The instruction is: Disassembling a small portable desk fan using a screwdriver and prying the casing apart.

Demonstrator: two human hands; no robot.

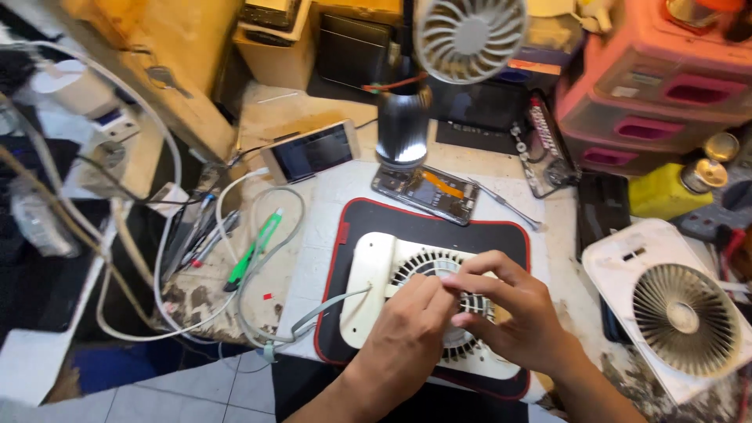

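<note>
Hands are meeting over a cream fan housing (pixel 376 274) that is lying flat on a black mat with a red edge (pixel 439 223), low in the middle of the frame. The left hand (pixel 407 333) is curling its fingers onto the round grille, and the right hand (pixel 521 313) is pinching narrowly at the same spot with thumb and fingertips; whether either is holding a small part I cannot tell. A grey cable (pixel 313 313) is trailing from the housing toward the lower left. Above the mat, an opened phone (pixel 427 194) is lying beside a dark metal cylinder (pixel 402 129), with another phone (pixel 311 151) to the upper left. A green pen (pixel 254 251) is resting left of the mat. At the lower right, 1 white fan (pixel 674 305) is sitting well apart from the hands.
</note>
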